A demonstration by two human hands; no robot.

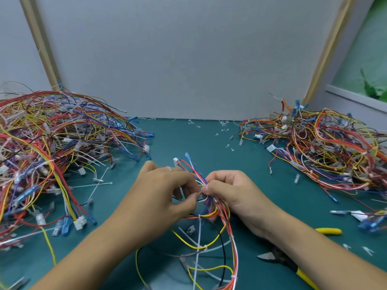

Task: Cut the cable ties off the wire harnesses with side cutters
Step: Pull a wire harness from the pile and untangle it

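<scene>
A wire harness (211, 231) of red, yellow, blue, black and white wires lies on the green mat in front of me. My left hand (165, 191) and my right hand (230, 191) both pinch it at the same spot near its upper end, fingertips almost touching. Its white connector (175, 162) and a blue terminal (187, 155) stick up beyond my hands. White cable ties (199, 243) still wrap the harness lower down, with a long tail running toward me. The side cutters (278, 259), with yellow handles, lie on the mat under my right forearm, held by neither hand.
A big heap of harnesses (52, 147) fills the left of the mat and another heap (326, 151) the right. Cut tie bits (224, 130) are scattered at the back. A second yellow handle (328, 230) lies at the right. A grey wall (188, 59) stands behind.
</scene>
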